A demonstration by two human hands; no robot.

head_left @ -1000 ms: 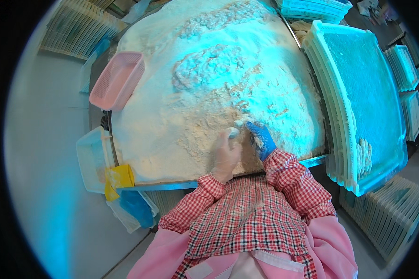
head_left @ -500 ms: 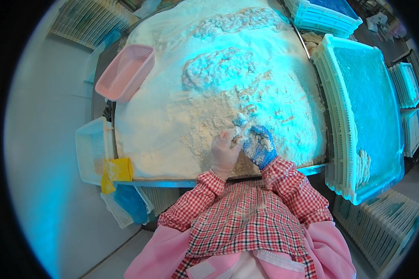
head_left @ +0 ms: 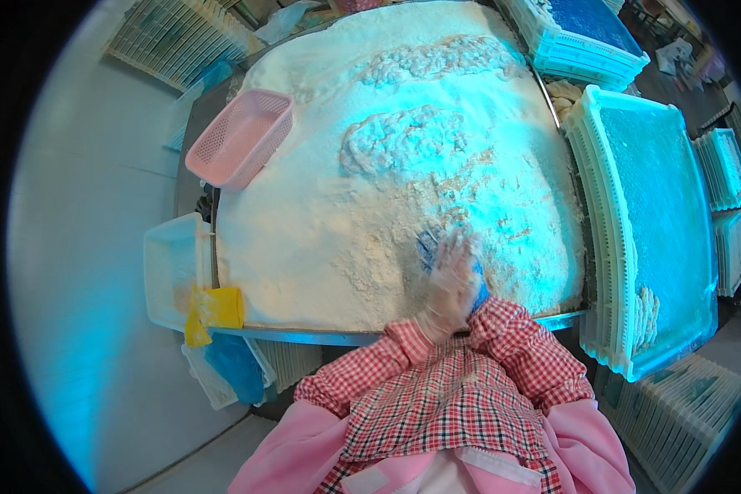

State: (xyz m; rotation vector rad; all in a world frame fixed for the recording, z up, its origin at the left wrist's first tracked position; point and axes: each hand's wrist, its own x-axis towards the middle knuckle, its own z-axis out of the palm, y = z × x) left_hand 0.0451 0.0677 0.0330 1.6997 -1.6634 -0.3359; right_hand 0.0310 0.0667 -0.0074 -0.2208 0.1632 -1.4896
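White flour covers the table before me in a thick layer. Over its near part my left hand, in a clear glove dusted with flour, lies across my right hand. The left fingers stretch out flat, pointing away from me. Of the blue-gloved right hand only the fingertips and the wrist side show; the rest is covered, so anything between the palms is hidden. Just beyond the hands the flour is rough and crumbly. Farther off lies a heap of floured lumps, with another lumpy heap behind it.
A pink perforated basket stands at the table's left edge. Below it are a white bin and a yellow cloth. Stacked trays line the right side, the top one holding several pale strips. More trays stand at the far right.
Both hands were side by side, with floury bits at the fingers. My left hand has moved right and now lies over the right one. The whole view has shifted slightly.
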